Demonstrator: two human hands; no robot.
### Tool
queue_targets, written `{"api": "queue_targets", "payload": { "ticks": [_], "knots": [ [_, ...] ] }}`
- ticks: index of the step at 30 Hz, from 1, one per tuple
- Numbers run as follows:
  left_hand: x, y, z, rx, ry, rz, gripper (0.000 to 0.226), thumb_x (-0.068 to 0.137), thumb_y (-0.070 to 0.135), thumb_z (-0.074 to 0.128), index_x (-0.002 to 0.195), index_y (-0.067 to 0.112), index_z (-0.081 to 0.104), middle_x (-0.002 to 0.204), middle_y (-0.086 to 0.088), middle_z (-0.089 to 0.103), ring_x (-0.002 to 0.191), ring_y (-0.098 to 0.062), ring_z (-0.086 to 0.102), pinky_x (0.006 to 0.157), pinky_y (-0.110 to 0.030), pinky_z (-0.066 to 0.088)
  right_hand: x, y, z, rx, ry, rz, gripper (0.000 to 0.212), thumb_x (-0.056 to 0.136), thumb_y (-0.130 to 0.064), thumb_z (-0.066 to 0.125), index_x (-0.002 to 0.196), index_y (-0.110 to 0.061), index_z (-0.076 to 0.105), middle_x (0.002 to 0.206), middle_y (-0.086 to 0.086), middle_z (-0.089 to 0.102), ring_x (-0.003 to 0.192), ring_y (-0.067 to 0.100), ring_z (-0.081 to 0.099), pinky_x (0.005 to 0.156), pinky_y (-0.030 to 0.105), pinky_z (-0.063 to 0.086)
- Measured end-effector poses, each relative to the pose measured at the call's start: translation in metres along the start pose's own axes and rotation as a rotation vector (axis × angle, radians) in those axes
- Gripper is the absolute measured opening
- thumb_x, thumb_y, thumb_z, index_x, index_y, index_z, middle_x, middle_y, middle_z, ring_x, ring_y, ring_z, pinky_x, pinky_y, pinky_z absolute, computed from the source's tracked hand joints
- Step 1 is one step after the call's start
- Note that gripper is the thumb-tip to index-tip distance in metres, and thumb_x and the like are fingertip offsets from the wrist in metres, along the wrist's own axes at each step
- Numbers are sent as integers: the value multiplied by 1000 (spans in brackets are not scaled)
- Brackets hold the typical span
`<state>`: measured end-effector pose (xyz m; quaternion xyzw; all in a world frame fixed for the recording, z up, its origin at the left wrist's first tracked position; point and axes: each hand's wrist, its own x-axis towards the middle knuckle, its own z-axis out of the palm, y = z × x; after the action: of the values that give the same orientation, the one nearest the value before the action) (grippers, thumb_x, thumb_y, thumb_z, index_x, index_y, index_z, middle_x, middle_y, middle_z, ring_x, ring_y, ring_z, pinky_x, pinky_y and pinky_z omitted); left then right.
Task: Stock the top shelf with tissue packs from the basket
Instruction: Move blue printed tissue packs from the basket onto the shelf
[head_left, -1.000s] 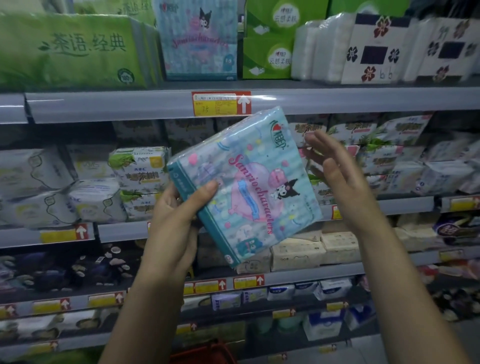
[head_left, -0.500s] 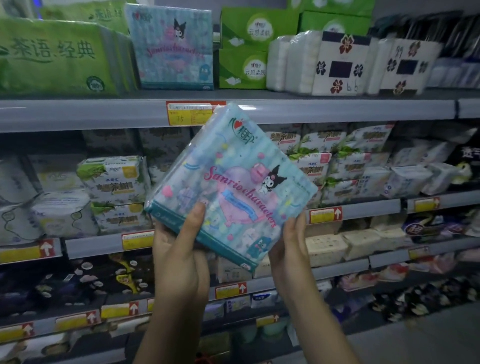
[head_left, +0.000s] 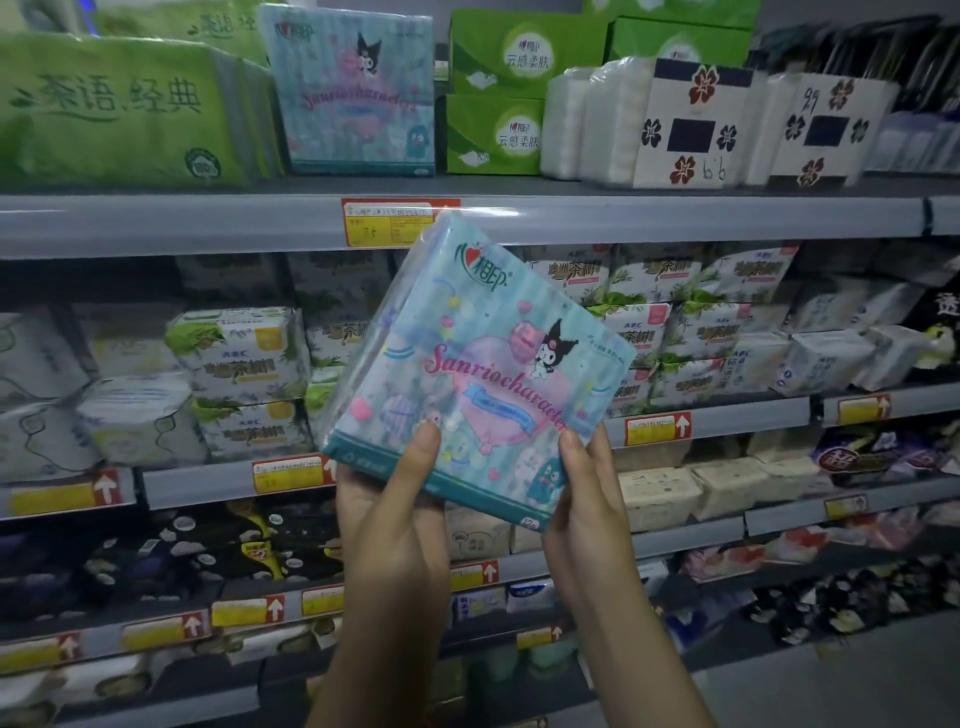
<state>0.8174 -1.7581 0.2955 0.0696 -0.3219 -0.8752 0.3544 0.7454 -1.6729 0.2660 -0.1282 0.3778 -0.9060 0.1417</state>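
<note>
Both hands – left hand (head_left: 395, 525), right hand (head_left: 584, 499) – pinch the tilted tissue pack (head_left: 475, 369) by its bottom edge, below the top shelf (head_left: 675, 221), probably bound for its twin (head_left: 358, 93) at 11 o'clock.

Single head view, worn on you. Faces shelving (head_left: 218, 483) square-on, close; top shelf (head_left: 675, 218) edge crosses upper frame near your eye level. Your left hand (head_left: 395, 525), right hand (head_left: 587, 499) with tissue pack (head_left: 478, 364) sit nearest lens, centre. Lower shelves (head_left: 691, 540) fall away below; floor (head_left: 831, 686) shows lower right.
</note>
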Motion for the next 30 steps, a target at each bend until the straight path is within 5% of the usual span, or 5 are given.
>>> {"api": "queue_targets", "payload": {
  "ticks": [11,15,19,26,30],
  "knots": [
    [13,15,-25,173,-33,34,54,72,11,70,123,18,54,106,11,73,96,-5,69,69,-19,56,0,0,9,57,-26,-19,46,79,-16,53,124,-26,54,105,-2,72,94,14,69,66,29,58],
    [25,39,-40,222,-97,33,105,37,46,94,130,19,52,115,0,70,98,-14,70,68,-26,57,6,-10,5,10,-50,-50,37,78,-15,52,113,-26,57,96,-6,74,87,10,70,64,27,57],
    [36,52,-47,321,-142,21,105,41,50,93,132,18,52,131,-5,62,117,-20,62,80,-29,57,14,-25,4,-106,-104,-102,37,78,-17,55,114,-25,57,97,-6,73,89,11,69,68,30,58],
    [45,66,-44,427,-201,73,98,43,59,89,127,23,55,127,3,65,117,-15,62,80,-24,55,28,-47,12,-263,-168,-150,70,67,-24,69,134,-19,48,111,-2,68,98,17,68,70,33,58],
    [51,77,-37,507,-251,35,103,45,55,90,132,13,54,126,-5,65,108,-17,67,73,-24,56,36,-48,19,-365,-226,-159,82,55,-44,85,129,-28,52,117,-7,67,106,19,65,76,35,58]
  ]
}}
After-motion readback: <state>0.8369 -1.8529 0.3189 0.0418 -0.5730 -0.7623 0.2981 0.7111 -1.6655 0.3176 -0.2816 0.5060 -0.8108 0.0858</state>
